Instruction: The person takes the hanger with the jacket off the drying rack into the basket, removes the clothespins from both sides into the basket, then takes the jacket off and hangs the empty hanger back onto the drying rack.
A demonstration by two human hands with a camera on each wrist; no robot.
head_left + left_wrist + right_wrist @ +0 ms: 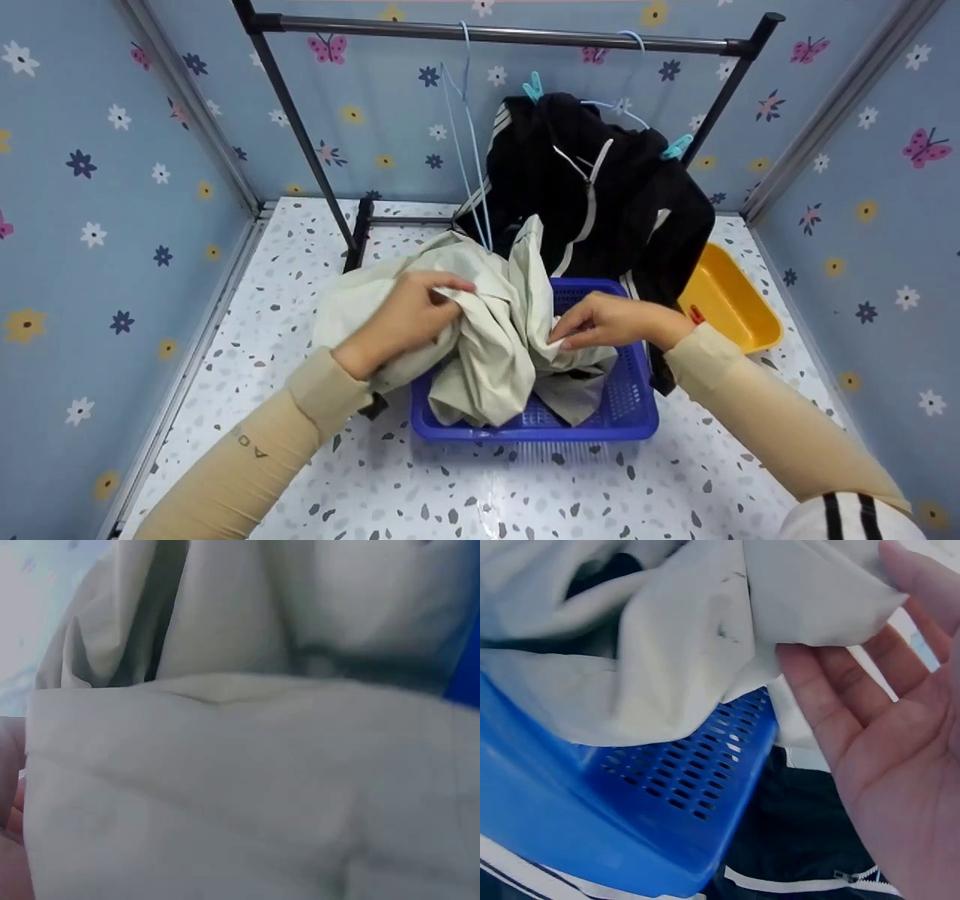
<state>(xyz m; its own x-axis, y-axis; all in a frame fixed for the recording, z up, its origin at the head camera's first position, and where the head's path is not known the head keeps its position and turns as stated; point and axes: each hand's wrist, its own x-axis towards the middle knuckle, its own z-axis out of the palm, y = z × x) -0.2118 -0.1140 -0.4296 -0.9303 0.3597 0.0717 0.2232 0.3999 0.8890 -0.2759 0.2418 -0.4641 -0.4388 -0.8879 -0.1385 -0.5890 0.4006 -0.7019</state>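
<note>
Held the pale garment (487, 367) between both hands, bunched over the blue basket (540, 433) and spread out past its left side. Pinched a fold of cloth in the left hand (405, 319); made out little of those fingers in the left wrist view, with cloth across most of it. Pinched another fold to the right in the right hand (615, 319), thumb on one face of the cloth and fingers on the other.

Showed the main folds running roughly near to far between the two grips; could not tell a single long axis in so crumpled a heap. Had the pale blue hanger (466, 75) on the far side of both hands, hung from the dark rack (525, 34) and reaching down to the garment's far edge. Could not tell its lower end as inside the cloth or merely behind it. Judged the left hand nearer to that end, with the right hand farther right and a little toward the near side. Saw the black jacket (630, 202) beyond the right hand, and the yellow tray (739, 315) farther right.
</note>
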